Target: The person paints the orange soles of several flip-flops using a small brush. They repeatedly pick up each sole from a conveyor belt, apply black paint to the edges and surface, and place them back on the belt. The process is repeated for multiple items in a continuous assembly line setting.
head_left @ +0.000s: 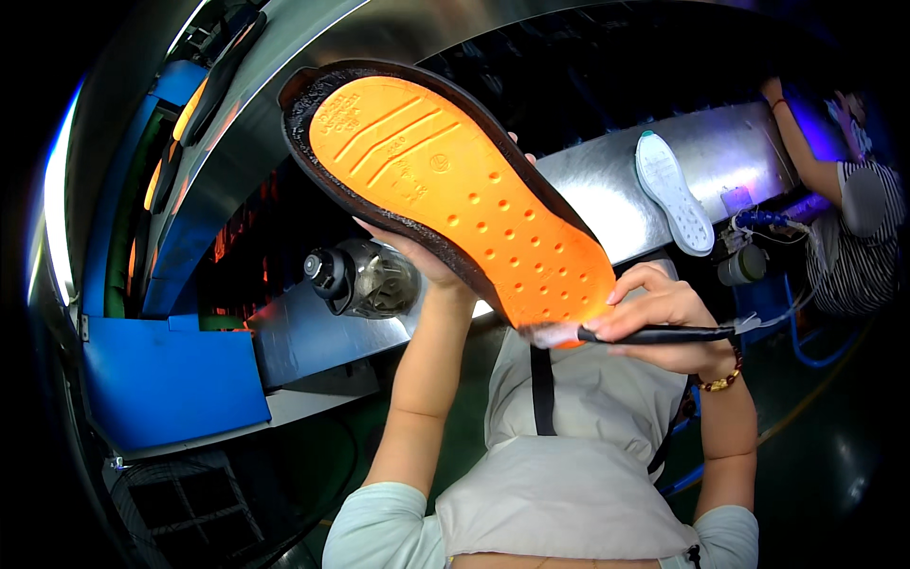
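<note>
Shoe sole, with an orange face and a dark raised rim, is held up across the middle of the frame, over a metal bench. Its long axis slants from the upper left down to the lower right; the grooved end points to the upper left, the dimpled end towards the wearer's body at lower centre, and the orange face is turned to the camera. Which end is the toe, I cannot tell. The left hand is clamped on it from behind, palm at the lower-left edge and fingertips just showing past the opposite edge. The right hand is closed round a black-handled brush, whose blurred pale bristles lie at the dimpled end. The step looks like brushing a coating on at that end; the next move seems to call for a steady left grip while the bristles follow the edge. Another sole, white, lies at the upper right.
</note>
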A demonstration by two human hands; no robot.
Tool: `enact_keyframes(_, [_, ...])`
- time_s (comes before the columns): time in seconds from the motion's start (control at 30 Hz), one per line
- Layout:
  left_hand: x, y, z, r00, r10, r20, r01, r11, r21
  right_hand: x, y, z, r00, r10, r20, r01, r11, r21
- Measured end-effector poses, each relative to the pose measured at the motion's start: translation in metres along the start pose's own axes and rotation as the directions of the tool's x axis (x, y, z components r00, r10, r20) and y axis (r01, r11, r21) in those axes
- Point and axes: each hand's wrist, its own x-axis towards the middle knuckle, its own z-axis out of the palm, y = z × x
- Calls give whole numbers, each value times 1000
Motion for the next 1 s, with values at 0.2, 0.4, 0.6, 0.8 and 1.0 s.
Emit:
enact_keyframes(0.2, [4, 2, 6, 992, 19, -124, -29, 997, -78, -8, 21, -5, 930, 307, -200, -112, 758, 642])
enact_keyframes(0.4, [-46, -25, 8, 998, -34, 60, 47, 972, -229, -2, -2, 18, 872, 440, -216, -31, 488, 872])
enact_keyframes(0.6, [-36, -7, -2, 907, -372, 196, 419, 837, -352, 3, -15, 2, 997, 74, 24, -77, 932, 354])
enact_keyframes(0.8, [-22, 6, 2, 636, -772, 7, 759, 624, -184, 12, -4, -1, 993, 20, 116, -58, 943, 328])
enact_keyframes(1.0, [-19, 10, 20, 365, -861, -354, 911, 409, -56, 11, -3, -18, 985, -105, 138, 59, 952, 302])
